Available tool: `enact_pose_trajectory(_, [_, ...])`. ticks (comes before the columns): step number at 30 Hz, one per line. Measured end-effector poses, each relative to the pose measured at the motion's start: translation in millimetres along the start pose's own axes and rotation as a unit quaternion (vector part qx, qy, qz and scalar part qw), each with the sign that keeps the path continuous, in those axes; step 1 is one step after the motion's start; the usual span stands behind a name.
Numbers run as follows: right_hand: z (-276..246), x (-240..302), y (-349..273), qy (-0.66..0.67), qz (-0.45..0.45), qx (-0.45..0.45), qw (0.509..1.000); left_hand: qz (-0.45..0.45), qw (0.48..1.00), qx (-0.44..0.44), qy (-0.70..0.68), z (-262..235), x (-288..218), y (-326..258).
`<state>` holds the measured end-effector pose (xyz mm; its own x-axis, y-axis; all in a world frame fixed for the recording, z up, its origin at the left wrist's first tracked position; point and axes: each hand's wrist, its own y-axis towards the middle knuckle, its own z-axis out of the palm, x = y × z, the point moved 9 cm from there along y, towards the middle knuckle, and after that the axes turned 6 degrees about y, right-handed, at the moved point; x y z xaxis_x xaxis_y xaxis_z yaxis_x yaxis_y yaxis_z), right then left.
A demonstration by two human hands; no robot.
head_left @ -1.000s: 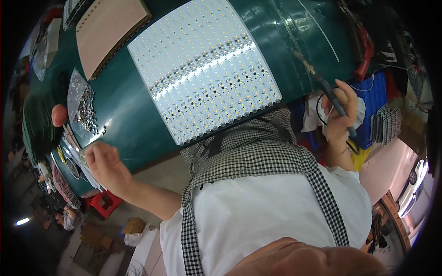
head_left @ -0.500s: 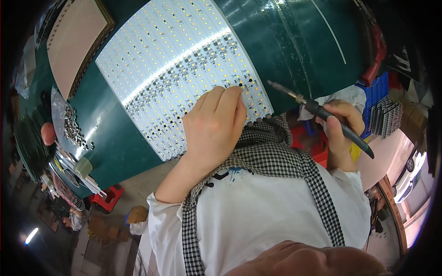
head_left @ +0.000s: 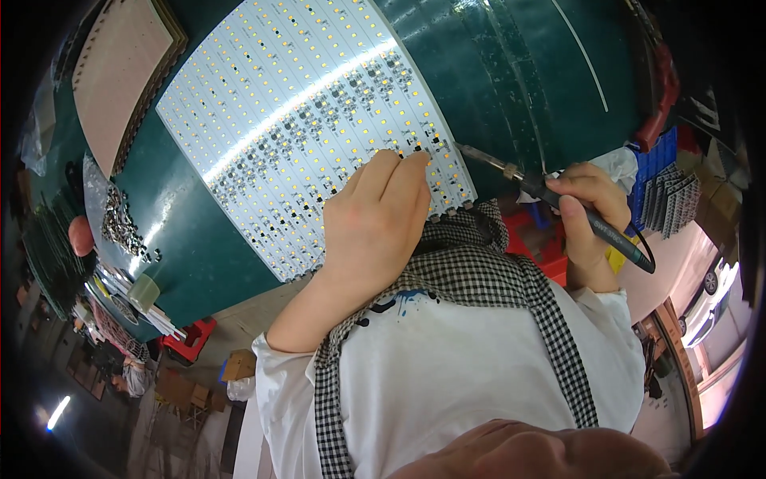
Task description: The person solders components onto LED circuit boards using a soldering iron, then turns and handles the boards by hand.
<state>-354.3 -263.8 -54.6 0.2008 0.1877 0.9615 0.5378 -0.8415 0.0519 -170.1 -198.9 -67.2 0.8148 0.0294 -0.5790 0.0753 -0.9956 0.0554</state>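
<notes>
A large white LED circuit board panel lies on the green table, covered in rows of small yellow LEDs and dark components. Over its near right part rests my left hand, its fingers bent and pressed together near a row of small black parts. Whatever its fingertips pinch, if anything, is hidden beneath them. My right hand grips a soldering iron by its dark handle. The iron's thin tip points left and reaches the panel's right edge; whether it touches cannot be made out.
Stacked tan boards sit at the far left. Small metal parts lie in a heap on a clear bag. A thin white strip rests on the right of the table. Beside my right hand stands a blue crate next to stacked boards.
My right hand has tilted the soldering iron and brought its tip left, up to the panel's edge. My left hand has shifted slightly right; the whole view has moved a little.
</notes>
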Motion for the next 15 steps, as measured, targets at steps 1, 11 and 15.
enact_pose_trajectory(1, [0.5, 1.0, 0.5, -0.011, -0.003, -0.001, 1.000, 0.000, 1.000, 0.000, -0.001, -0.2, 0.0, 0.4])
enact_pose_trajectory(11, [3.4, -0.2, 2.7, -0.023, 0.002, -0.005, 1.000, 0.013, 1.000, 0.006, -0.013, 1.9, -1.3, 0.8])
enact_pose_trajectory(15, [3.8, -1.4, 2.0, -0.031, 0.006, -0.010, 0.999, 0.009, 1.000, 0.015, -0.010, 5.1, -0.3, 0.8])
